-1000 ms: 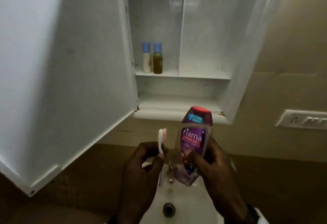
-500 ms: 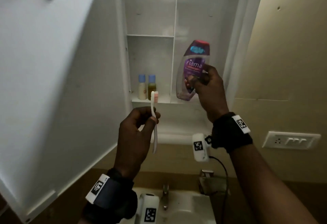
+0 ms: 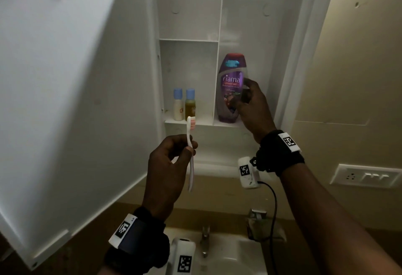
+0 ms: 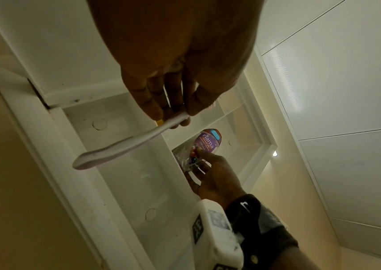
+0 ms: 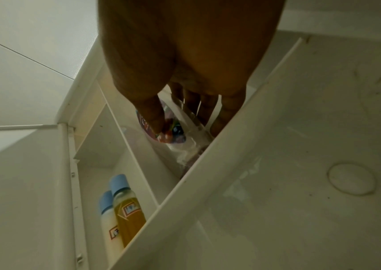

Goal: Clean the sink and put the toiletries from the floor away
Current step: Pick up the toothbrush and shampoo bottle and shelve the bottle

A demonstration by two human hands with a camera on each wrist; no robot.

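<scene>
A purple Fiama shower gel bottle (image 3: 231,87) stands upright on the cabinet's middle shelf (image 3: 224,125), in the right compartment. My right hand (image 3: 250,105) still grips its lower right side, thumb on the label (image 5: 154,118). In the left wrist view the bottle (image 4: 207,141) sits behind those fingers. My left hand (image 3: 171,157) pinches a white and pink toothbrush (image 3: 38,150) upright below the shelf, bristles up; the handle (image 4: 124,144) juts out from the fingertips. The white sink (image 3: 228,259) lies below both arms.
Two small blue-capped bottles, one white (image 3: 178,105) and one amber (image 3: 190,105), stand in the left compartment. The open cabinet door (image 3: 71,92) fills the left. A tap (image 3: 204,240) and soap holder (image 3: 261,224) sit over the sink. A wall socket (image 3: 365,175) is at right.
My right hand carried the gel bottle up from over the sink into the cabinet and set it on the shelf. The left hand rose with the toothbrush.
</scene>
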